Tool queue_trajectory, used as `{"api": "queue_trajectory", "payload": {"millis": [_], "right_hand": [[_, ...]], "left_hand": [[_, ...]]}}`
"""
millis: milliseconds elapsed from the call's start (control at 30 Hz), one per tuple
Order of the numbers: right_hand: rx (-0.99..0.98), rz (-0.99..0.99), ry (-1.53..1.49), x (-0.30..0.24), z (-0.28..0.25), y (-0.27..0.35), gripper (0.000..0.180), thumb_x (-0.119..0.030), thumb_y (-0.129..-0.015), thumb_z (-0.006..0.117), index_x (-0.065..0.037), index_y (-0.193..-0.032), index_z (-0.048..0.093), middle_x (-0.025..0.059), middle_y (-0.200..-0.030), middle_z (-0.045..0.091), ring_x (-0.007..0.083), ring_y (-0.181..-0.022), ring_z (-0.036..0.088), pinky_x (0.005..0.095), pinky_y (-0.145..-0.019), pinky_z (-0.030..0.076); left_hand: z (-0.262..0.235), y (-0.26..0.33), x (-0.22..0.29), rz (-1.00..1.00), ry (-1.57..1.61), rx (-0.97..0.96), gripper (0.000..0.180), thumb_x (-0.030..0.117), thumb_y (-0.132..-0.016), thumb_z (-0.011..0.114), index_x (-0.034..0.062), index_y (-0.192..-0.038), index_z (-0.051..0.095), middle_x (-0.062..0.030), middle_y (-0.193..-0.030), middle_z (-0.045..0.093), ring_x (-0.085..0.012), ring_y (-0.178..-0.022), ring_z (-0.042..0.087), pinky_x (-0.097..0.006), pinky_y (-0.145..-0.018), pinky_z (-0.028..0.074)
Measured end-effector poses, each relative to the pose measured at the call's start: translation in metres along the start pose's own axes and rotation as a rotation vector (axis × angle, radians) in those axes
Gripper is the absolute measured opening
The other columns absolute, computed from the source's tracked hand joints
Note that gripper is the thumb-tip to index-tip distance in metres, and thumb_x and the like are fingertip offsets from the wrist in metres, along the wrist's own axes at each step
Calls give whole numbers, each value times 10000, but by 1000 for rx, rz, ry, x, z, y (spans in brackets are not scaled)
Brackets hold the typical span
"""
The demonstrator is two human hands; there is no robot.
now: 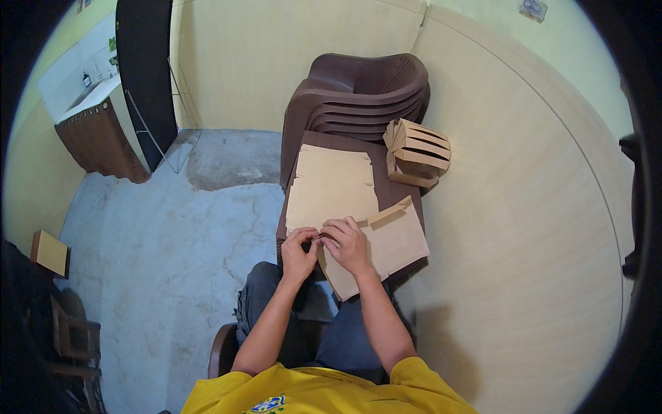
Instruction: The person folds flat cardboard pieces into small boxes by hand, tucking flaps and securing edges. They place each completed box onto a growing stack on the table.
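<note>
A flat brown cardboard box blank lies askew over the near edge of the brown surface in front of me, with a narrow flap standing up along its far edge. My left hand pinches the blank's far left corner between thumb and fingers. Right beside it, my right hand has its fingers curled on the same edge, the thumb close to the left one. Fingers partly hide the corner. Beyond my hands lies a stack of flat cardboard blanks with slits in their edges.
Several folded cardboard boxes stand nested at the back right, against the wall. Stacked brown plastic chairs rise behind the blanks. At the far left are a sink counter and a dark door; a small box-like object is nearer.
</note>
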State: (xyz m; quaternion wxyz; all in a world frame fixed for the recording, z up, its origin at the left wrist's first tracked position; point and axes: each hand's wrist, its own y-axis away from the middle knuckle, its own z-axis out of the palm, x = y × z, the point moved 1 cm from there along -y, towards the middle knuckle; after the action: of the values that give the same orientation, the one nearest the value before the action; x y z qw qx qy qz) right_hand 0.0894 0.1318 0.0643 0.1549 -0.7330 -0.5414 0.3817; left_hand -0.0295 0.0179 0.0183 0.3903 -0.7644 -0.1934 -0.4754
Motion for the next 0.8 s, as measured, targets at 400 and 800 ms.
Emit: {"api": "queue_trajectory", "payload": {"millis": [400,800], "right_hand": [[-157,71,101,0,6,2,146,-175,-901,778,-129,-1037,750,24,-1041,689,297,-1033,614,433,-857,555],[130,274,464,27,-69,13,478,-108,-829,796,-119,-1300,711,145,-1345,646,400,-1282,575,529,-1129,449]], "left_hand": [[-4,-4,14,20,-210,-61,136,47,-893,769,-27,-989,707,-182,-962,704,-370,-880,713,-450,-792,578],[-1,-23,32,-16,-551,-105,66,106,-898,739,52,-919,772,-165,-932,752,-389,-911,729,-511,-802,584]]}}
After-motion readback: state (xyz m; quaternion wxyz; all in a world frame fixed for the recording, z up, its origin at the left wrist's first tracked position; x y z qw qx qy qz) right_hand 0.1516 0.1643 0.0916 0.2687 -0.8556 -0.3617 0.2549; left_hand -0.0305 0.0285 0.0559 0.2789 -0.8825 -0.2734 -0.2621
